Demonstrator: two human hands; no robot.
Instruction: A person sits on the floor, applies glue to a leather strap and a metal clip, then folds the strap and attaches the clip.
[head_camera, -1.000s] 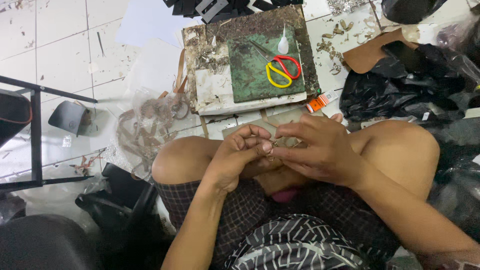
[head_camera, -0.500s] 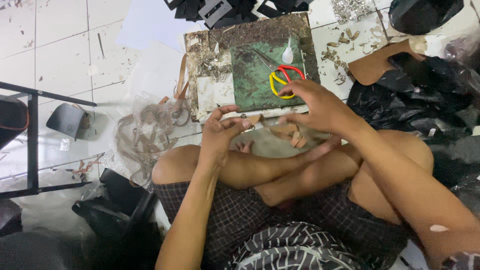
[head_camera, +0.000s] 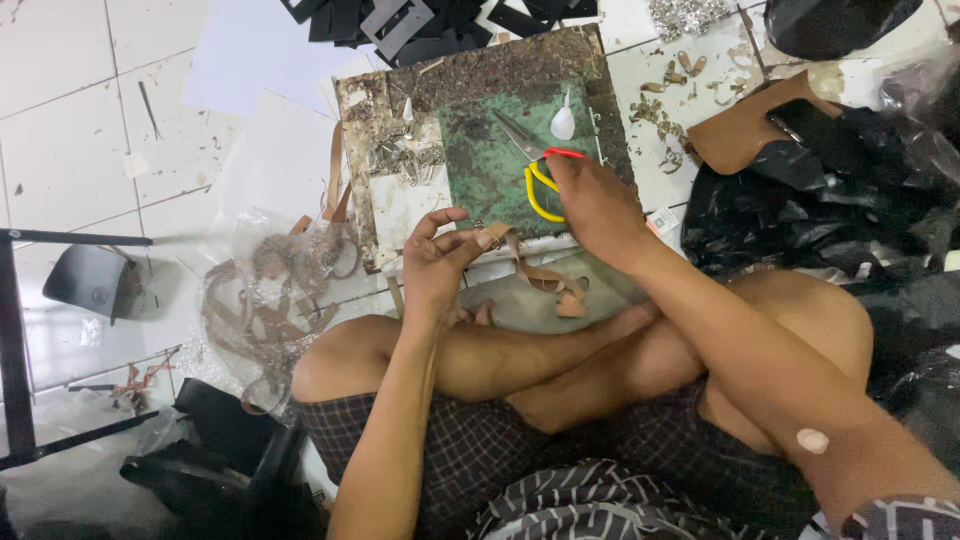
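A second ago both hands were bunched together over the lap near the middle of the frame, working the brown strap; now they have parted. The right hand (head_camera: 598, 205) has gone up to the green cutting mat (head_camera: 490, 165) in the upper middle of the frame and lies over the yellow and red handles of the scissors (head_camera: 535, 170), fingers curled down onto them; whether it has a full grip yet cannot be told, since the hand hides the handle loops. The left hand (head_camera: 440, 262) stays just below the worn board (head_camera: 470, 75), fingers half closed, pinching one end of the strap (head_camera: 545, 278), whose loose length trails right over the board's lower edge toward the crossed legs. It looks as though the strap is held ready while the cutting tool is fetched. A small white bottle (head_camera: 563, 122) stands just above the scissors, and a tangle of brown straps (head_camera: 270, 300) lies at left.
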